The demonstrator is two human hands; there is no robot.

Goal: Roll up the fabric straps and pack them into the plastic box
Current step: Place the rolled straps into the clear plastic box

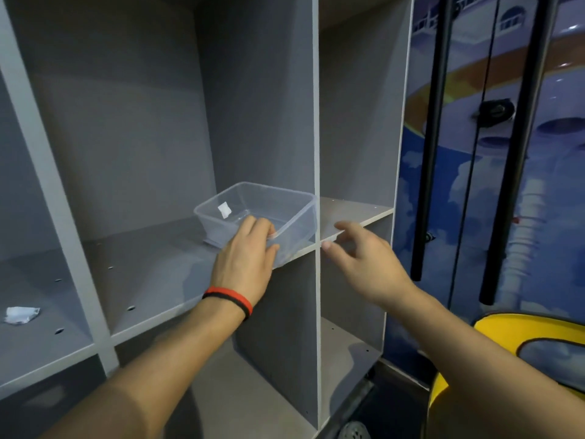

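Note:
A clear plastic box (285,204) sits tilted at the front right corner of a grey shelf (152,267), with a small white label on its left wall. My left hand (245,258) grips the box's near rim, fingers curled over the edge. My right hand (364,258) hovers just right of the box in front of the shelf divider, fingers spread and holding nothing. No fabric straps are in view.
The grey shelving unit has a vertical divider (316,122) right of the box and a narrower compartment beyond. A crumpled white scrap (20,314) lies on the left shelf. Black poles (433,137) hang at the right; a yellow object (519,331) sits low right.

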